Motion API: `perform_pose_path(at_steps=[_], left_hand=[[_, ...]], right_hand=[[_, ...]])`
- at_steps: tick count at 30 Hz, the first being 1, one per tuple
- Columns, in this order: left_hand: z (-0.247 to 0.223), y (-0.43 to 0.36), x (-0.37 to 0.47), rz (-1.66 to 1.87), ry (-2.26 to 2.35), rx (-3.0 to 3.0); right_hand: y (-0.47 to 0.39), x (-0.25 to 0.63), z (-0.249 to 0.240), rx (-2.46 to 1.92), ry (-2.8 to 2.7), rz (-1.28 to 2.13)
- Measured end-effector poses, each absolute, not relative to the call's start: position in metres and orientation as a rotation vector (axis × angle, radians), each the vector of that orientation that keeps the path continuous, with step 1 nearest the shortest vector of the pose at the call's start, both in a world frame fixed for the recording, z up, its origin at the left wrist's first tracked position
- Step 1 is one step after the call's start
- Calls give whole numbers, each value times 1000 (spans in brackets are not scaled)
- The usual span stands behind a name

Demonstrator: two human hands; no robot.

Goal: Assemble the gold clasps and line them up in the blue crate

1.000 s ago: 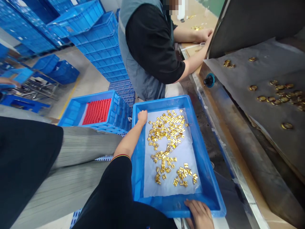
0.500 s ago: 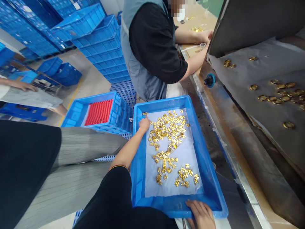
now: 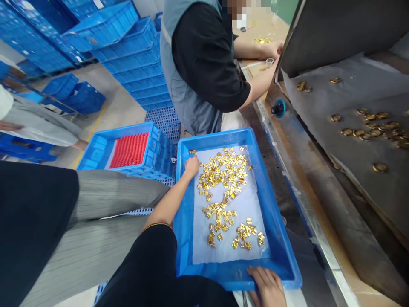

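Note:
A blue tray [image 3: 277, 221] lined with white paper [image 3: 204, 251] holds many small shiny gold pieces [image 3: 236, 164]. My left hand [image 3: 191, 165] is at the far left of the tray, fingers curled together, beside a short row of gold pieces [image 3: 192, 152] along the tray's left side. Whatever is between its fingers is too small to make out. My right hand [image 3: 267, 285] grips the near rim of the tray, its fingers over the edge and the thumb below.
A person in a grey vest [image 3: 191, 100] works at a table beyond the tray. Round gold pieces [image 3: 379, 167] lie on grey sheeting at right. Left stand a crate of red items [image 3: 129, 150] and stacked blue crates [image 3: 140, 64]. Another person's striped trousers [image 3: 108, 196] are close by.
The fingers of my left hand have drawn in from the short row of gold pieces and curled. My right hand keeps its place on the rim. The view has shifted slightly.

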State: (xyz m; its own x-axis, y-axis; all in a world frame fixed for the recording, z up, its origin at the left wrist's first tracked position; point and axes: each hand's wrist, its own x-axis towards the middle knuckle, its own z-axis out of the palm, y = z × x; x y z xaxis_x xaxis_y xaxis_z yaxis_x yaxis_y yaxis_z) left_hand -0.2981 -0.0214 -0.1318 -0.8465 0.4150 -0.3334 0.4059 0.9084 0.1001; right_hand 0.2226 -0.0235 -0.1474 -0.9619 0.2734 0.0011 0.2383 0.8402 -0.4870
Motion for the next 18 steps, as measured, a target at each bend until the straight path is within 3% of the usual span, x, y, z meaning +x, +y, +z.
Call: perform_pose_path(at_steps=[18], left_hand=[[-139,-5,-319,219,2670,390]], right_hand=[[-16,224,-152,-334,-2963,752]])
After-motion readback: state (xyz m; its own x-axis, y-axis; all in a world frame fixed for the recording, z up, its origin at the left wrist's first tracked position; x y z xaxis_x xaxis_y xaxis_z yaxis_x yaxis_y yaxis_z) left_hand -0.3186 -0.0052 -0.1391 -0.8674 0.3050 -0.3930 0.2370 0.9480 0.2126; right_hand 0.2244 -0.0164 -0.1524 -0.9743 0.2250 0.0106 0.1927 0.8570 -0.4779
